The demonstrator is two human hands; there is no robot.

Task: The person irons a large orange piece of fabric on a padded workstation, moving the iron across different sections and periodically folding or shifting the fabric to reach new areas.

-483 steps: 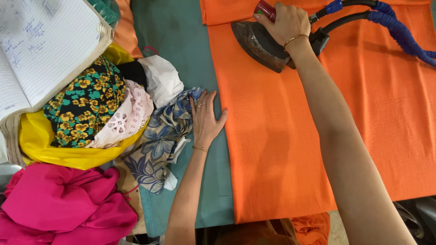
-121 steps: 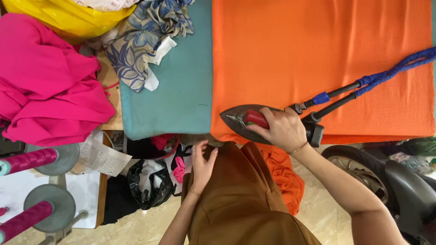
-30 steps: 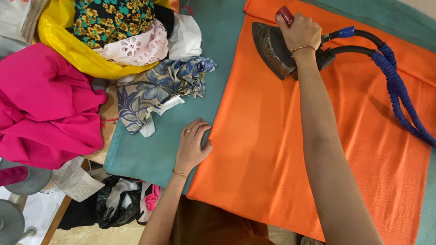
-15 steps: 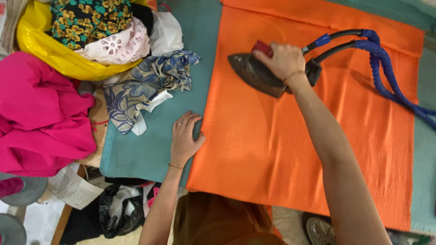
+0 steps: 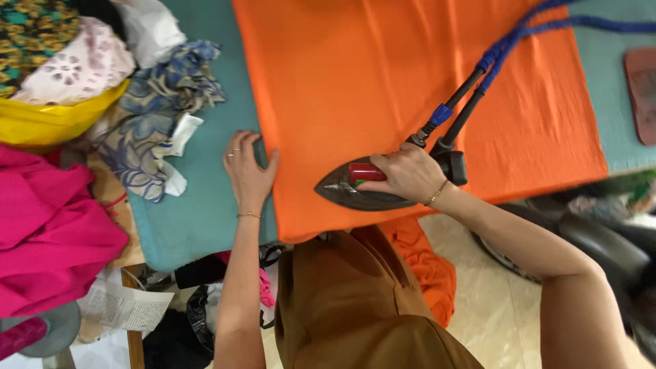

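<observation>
Right-hand grip (image 5: 403, 176) is clamped on the red handle of the dark, heavy-looking metal iron (image 5: 365, 195), the best hold, just beside which the soft orange cotton cloth (image 5: 410, 89) lies pinned flat by the open left hand (image 5: 247, 174) on the teal-padded table (image 5: 198, 205).

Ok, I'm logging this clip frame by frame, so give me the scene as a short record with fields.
setting: ironing table with teal cover
right hand: grips the red handle of the iron
iron: flat on the orange cloth, near its front edge
left hand: palm down at the cloth's left edge, partly on the cover
cord: blue and black, runs from the iron across the cloth
at left: pink cloth, yellow cloth, blue patterned cloth
</observation>
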